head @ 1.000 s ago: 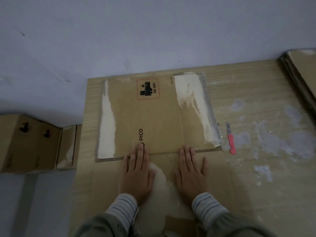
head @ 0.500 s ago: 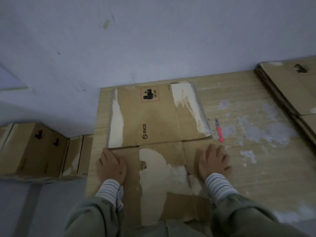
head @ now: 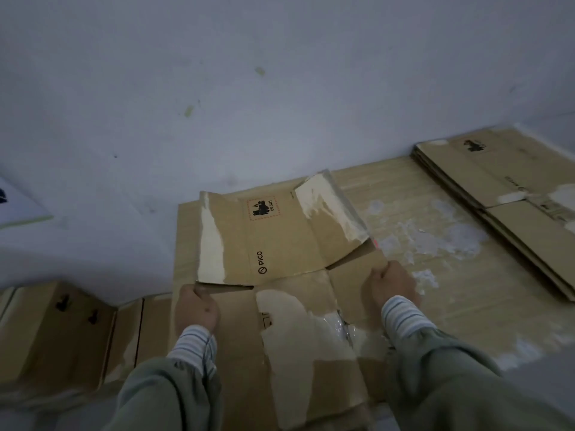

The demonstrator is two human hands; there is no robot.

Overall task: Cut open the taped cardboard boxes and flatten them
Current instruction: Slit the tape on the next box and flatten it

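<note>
A flattened brown cardboard box (head: 280,244) with a PICO logo and torn white patches lies on the wooden table (head: 466,290). Its far flaps rise off the table. My left hand (head: 196,306) grips the box's left edge and my right hand (head: 393,286) grips its right edge. A sliver of the pink box cutter (head: 376,243) shows just past the raised right flap; the rest is hidden.
A stack of flattened boxes (head: 510,188) lies at the table's right rear. Intact brown boxes (head: 62,331) stand low on the left beside the table. A pale wall (head: 280,88) rises directly behind the table. Torn tape residue spots the table top (head: 435,237).
My hands moved from pressing flat near the box's middle to its left and right edges and curled round them. The far flaps have lifted, hiding most of the cutter.
</note>
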